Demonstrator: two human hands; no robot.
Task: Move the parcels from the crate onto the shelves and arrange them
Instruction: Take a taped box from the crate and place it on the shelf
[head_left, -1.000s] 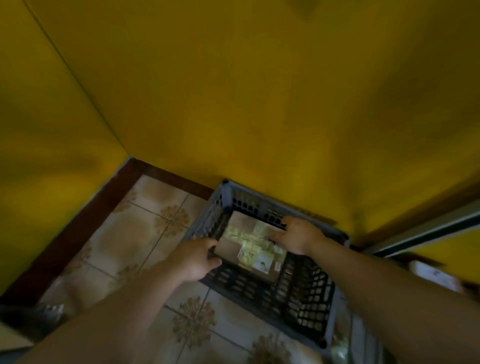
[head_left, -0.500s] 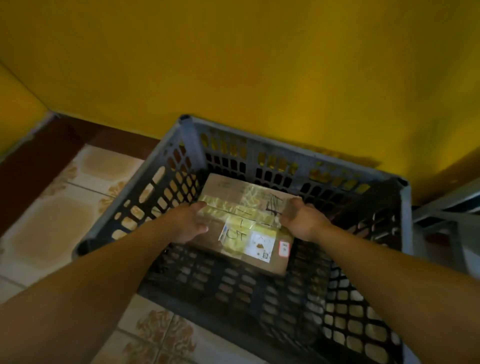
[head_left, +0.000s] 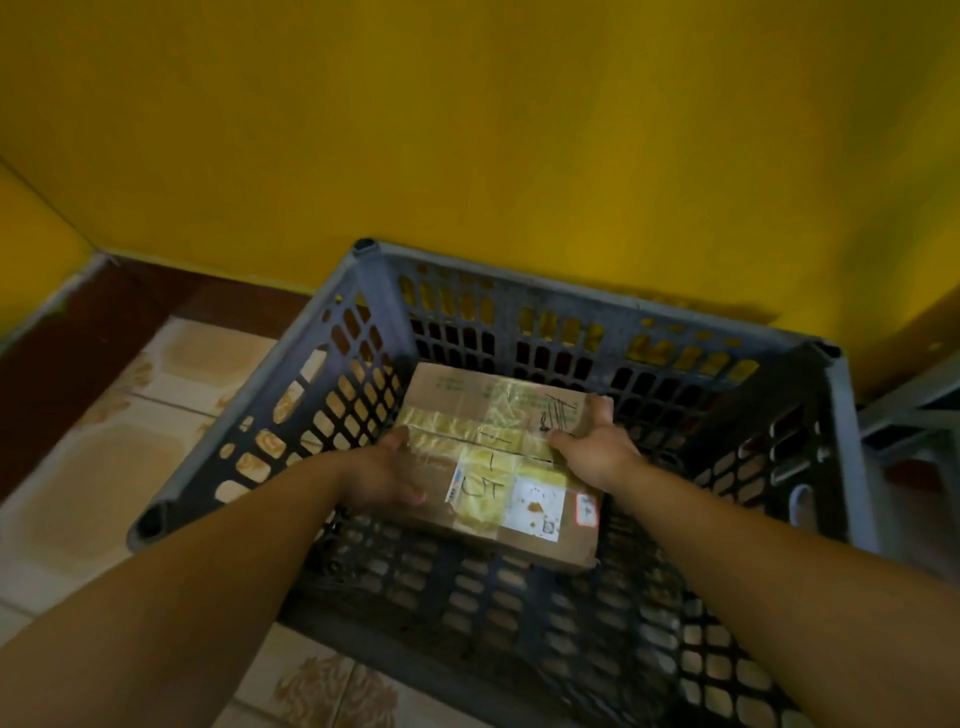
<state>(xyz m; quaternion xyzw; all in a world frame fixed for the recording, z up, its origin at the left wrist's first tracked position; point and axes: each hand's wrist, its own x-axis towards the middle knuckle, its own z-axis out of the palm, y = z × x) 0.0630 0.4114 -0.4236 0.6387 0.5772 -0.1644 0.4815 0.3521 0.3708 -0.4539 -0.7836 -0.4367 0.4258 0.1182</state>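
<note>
Fingers of left hand (head_left: 382, 475): clamped on left edge of parcel (head_left: 498, 452); thumb laid on top face, other fingers curled round the side, tips mostly hidden.
Fingers of right hand (head_left: 597, 452): clamped on right edge of same parcel; thumb on top face, other fingers stretched along the edge to the far right corner and bent over it.
Parcel: flat brown cardboard box inside crate (head_left: 571, 299), held between both hands; nearer the crate's far left corner than its right wall; long axis running from far wall toward near wall, a little skewed. Resting on crate bottom or raised off it: cannot tell.
Parcel top: bands of yellowish tape (head_left: 452, 428) crossing each other; black handwriting (head_left: 558, 413) toward far right corner and down the middle; white label (head_left: 537, 506) at near end; small red-bordered sticker (head_left: 587, 509) just beside label, at near right corner.
Crate build: grey-blue plastic, lattice walls and lattice bottom, open top, round post sockets at the corners.
Crate position: on tiled floor (head_left: 104, 467), far side close against yellow wall (head_left: 467, 130).
Floor detail: pale tiles with brown flower motifs, seen left of crate, at near edge of view, and through the lattice.
Foot of wall: dark brown skirting (head_left: 78, 338) along left side, meeting the corner of the room.
Right of crate: pale metal frame (head_left: 909, 410), cut off by edge of view, blurred; kind not clear.
Arms: bare forearms (head_left: 182, 597) reaching in from near edge of view, over crate's near wall.
</note>
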